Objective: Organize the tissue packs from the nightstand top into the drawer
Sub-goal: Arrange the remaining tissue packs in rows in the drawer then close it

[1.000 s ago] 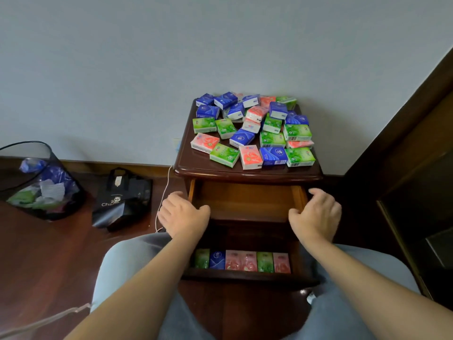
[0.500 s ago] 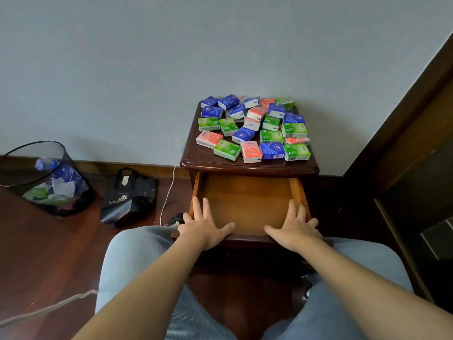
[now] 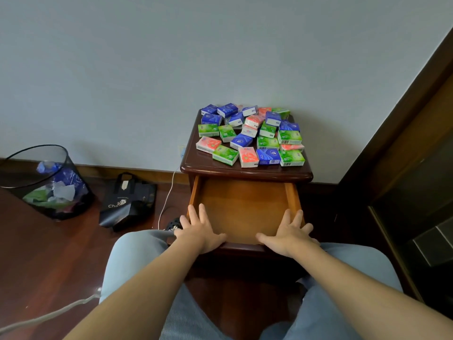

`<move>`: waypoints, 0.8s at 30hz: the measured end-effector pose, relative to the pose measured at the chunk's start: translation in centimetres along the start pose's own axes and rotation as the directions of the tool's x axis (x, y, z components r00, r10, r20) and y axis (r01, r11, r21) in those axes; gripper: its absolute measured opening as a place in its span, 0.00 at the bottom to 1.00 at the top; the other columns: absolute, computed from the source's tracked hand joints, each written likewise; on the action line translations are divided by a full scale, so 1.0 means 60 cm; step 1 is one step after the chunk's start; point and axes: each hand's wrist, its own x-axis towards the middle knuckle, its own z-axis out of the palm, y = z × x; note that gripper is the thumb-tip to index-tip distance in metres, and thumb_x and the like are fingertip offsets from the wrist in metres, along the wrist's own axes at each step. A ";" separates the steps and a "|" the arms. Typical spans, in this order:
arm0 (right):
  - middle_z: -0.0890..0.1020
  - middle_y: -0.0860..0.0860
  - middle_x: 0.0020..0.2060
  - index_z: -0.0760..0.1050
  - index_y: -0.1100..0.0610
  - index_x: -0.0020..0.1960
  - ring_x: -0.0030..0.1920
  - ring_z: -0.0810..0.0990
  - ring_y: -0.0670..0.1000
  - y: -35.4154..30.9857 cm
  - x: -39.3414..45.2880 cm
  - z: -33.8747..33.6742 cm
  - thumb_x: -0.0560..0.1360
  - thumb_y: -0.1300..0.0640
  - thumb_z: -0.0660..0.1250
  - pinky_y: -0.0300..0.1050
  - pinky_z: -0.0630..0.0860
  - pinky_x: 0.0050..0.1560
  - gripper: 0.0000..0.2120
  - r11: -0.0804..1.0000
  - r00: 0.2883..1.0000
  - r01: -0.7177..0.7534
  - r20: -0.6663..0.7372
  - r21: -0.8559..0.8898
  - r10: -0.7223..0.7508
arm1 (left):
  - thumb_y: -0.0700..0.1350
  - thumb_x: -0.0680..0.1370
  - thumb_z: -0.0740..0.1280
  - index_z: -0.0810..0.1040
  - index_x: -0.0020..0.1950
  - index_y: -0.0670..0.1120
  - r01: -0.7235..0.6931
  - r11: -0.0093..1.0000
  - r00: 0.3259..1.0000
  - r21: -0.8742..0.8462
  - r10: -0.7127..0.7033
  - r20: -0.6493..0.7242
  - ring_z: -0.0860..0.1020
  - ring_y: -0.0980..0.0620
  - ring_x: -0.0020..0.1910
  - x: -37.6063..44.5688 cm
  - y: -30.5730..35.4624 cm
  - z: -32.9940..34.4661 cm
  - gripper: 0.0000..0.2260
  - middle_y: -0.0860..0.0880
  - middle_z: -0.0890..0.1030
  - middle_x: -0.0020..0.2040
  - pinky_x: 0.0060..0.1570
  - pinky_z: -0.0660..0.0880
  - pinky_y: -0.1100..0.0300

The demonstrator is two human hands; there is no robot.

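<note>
Several tissue packs [image 3: 250,136] in blue, green and pink lie scattered over the dark wooden nightstand top [image 3: 203,165]. Below it the top drawer [image 3: 245,207] stands pulled out, its orange wooden floor bare. My left hand [image 3: 201,229] rests flat on the drawer's front left corner, fingers spread. At the front right corner my right hand [image 3: 289,233] lies flat the same way. Neither hand holds anything.
A black mesh waste bin [image 3: 49,182] with wrappers stands at the left, a black bag [image 3: 127,200] beside it. A white cable [image 3: 169,192] runs down by the nightstand. Dark wooden furniture [image 3: 411,168] fills the right side. My knees sit below the drawer.
The top drawer has been pulled out toward me over the lower drawer with its row of packs. Both hands went from gripping its sides to lying flat on its front edge.
</note>
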 end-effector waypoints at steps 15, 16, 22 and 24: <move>0.48 0.48 0.85 0.48 0.49 0.85 0.84 0.47 0.56 -0.129 0.170 -0.191 0.78 0.41 0.66 0.64 0.40 0.82 0.43 0.662 0.614 0.555 -0.289 -0.504 -0.734 | 0.53 0.81 0.65 0.45 0.85 0.52 -0.325 0.913 0.823 0.246 0.402 -0.403 0.50 0.43 0.83 0.140 0.108 -0.211 0.39 0.48 0.48 0.85 0.77 0.60 0.40; 0.49 0.47 0.85 0.50 0.49 0.85 0.84 0.46 0.56 -0.130 0.177 -0.187 0.78 0.39 0.66 0.64 0.38 0.82 0.42 0.654 0.609 0.559 -0.282 -0.510 -0.741 | 0.55 0.81 0.65 0.45 0.85 0.52 -0.331 0.902 0.825 0.277 0.419 -0.380 0.48 0.43 0.84 0.151 0.108 -0.209 0.39 0.49 0.47 0.85 0.78 0.58 0.40; 0.67 0.51 0.79 0.66 0.56 0.76 0.83 0.54 0.56 -0.132 0.205 -0.169 0.74 0.37 0.72 0.60 0.45 0.84 0.39 0.604 0.482 0.606 -0.364 -0.518 -0.797 | 0.57 0.79 0.69 0.59 0.79 0.51 -0.384 0.873 0.736 0.300 0.486 -0.472 0.53 0.45 0.82 0.183 0.098 -0.175 0.33 0.50 0.57 0.83 0.76 0.64 0.46; 0.74 0.54 0.73 0.69 0.58 0.71 0.82 0.58 0.58 -0.135 0.207 -0.171 0.74 0.38 0.73 0.57 0.44 0.83 0.34 0.571 0.448 0.635 -0.354 -0.520 -0.821 | 0.57 0.77 0.72 0.64 0.74 0.50 -0.407 0.875 0.721 0.263 0.485 -0.496 0.56 0.44 0.81 0.187 0.097 -0.171 0.30 0.49 0.60 0.82 0.73 0.68 0.46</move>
